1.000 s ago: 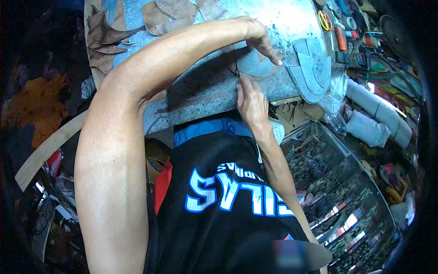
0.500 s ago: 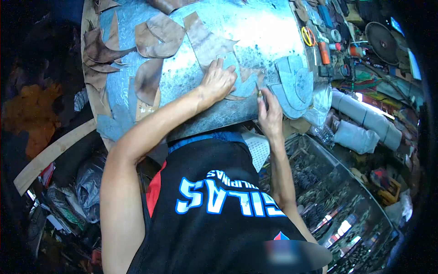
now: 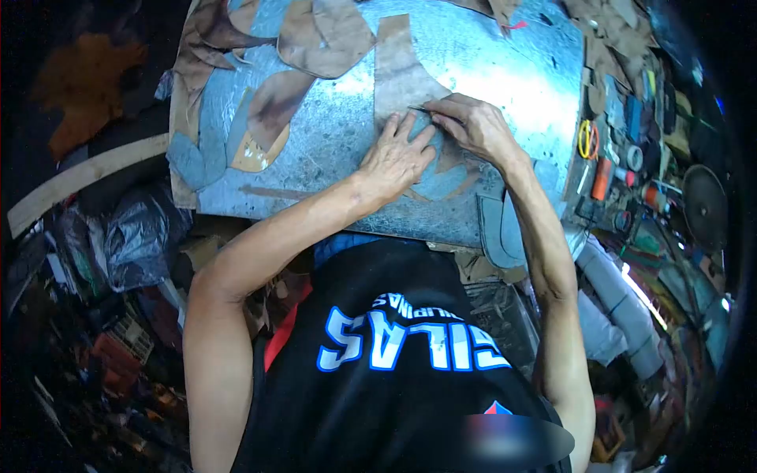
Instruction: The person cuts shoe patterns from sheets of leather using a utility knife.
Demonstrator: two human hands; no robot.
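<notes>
My left hand [image 3: 397, 158] lies with its fingers spread on a blue-grey template and the brown leather piece [image 3: 398, 67] beneath it, on the metal-topped table [image 3: 331, 118]. Just to its right, my right hand [image 3: 482, 130] is closed on a thin dark pointed tool [image 3: 418, 108], whose tip meets the leather near my left fingertips. Part of the template is hidden under both hands. Cut leather edges show below my right hand. Near the table's front edge, under my right forearm, are more blue-grey templates [image 3: 493, 229].
Brown leather pieces [image 3: 327, 35] lie at the table's back left, with another [image 3: 276, 110] nearer. Yellow scissors [image 3: 588, 139] and an orange container [image 3: 602, 179] are on the right. A curved wooden strip [image 3: 87, 177] extends left of the table.
The view has shifted, moving the table right in the frame. My right hand has moved from the table's front edge up beside my left fingertips. The leather under my hands now sits more upright.
</notes>
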